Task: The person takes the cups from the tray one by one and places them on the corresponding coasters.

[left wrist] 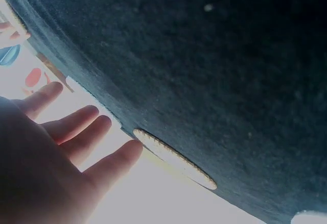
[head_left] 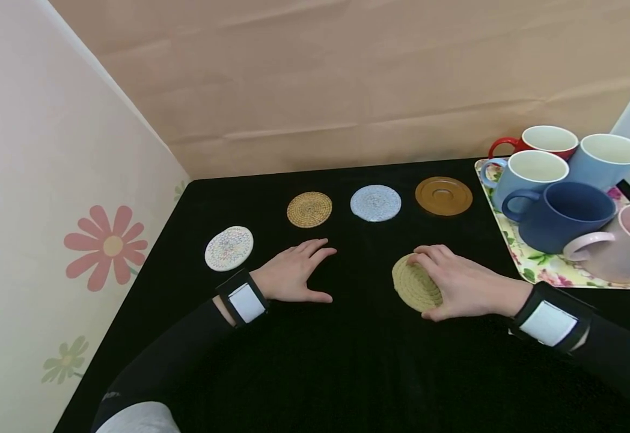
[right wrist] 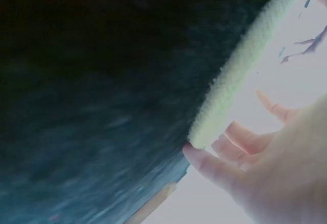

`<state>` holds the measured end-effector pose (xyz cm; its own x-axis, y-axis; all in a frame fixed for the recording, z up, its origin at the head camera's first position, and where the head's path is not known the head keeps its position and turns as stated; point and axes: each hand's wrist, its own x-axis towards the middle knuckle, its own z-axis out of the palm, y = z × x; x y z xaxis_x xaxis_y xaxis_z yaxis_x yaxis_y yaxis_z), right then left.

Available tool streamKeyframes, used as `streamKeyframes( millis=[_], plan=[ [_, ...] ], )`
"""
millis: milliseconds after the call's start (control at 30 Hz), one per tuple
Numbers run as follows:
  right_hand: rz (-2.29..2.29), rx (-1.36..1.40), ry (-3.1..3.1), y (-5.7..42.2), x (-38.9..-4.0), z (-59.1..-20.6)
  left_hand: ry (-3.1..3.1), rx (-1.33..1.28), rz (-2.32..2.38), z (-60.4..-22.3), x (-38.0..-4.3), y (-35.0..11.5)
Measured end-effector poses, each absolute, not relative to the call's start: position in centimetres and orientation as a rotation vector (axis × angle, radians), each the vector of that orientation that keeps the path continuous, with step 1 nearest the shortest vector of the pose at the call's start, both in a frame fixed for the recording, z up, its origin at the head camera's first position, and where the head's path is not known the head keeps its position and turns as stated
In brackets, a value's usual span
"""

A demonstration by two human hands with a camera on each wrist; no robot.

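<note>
My right hand [head_left: 458, 282] holds a round, pale green woven coaster [head_left: 413, 284] by its edges, thumb at the near side and fingers at the far side. Seen edge-on in the right wrist view, the thick coaster [right wrist: 245, 66] has a fingertip at its lower end. My left hand [head_left: 293, 273] hovers over the black cloth with fingers spread and nothing in its grasp. A white speckled coaster [head_left: 229, 248] lies to its left and a tan woven coaster [head_left: 309, 210] lies beyond its fingertips. The left wrist view also shows those straight fingers near the tan coaster [left wrist: 176, 158].
A pale blue coaster [head_left: 376, 203] and a brown round coaster [head_left: 443, 196] lie along the back. On the right, a floral tray [head_left: 537, 264] bears several mugs, among them a dark blue mug [head_left: 561, 219] and a pink mug [head_left: 626, 246]. Walls stand behind and left.
</note>
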<state>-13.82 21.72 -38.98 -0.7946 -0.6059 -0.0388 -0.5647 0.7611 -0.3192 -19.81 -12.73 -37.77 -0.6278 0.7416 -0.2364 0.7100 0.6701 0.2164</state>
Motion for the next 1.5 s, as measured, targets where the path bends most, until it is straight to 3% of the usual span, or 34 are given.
streamKeyframes(
  millis=[967,1233,1500],
  plan=[
    [-0.481,-1.193,2.612,14.4,-16.6,-38.9,2.589,1.281,0.139,-37.6,-19.4,-10.2],
    [-0.487,-1.117,2.588,14.9,-16.4,-38.5,2.578,1.297,0.137,-37.6,-19.4,-9.8],
    [-0.437,-0.936,2.633,18.0,-15.3,-37.9,2.495,1.382,-0.095,-36.4,-19.1,-6.7]
  ],
)
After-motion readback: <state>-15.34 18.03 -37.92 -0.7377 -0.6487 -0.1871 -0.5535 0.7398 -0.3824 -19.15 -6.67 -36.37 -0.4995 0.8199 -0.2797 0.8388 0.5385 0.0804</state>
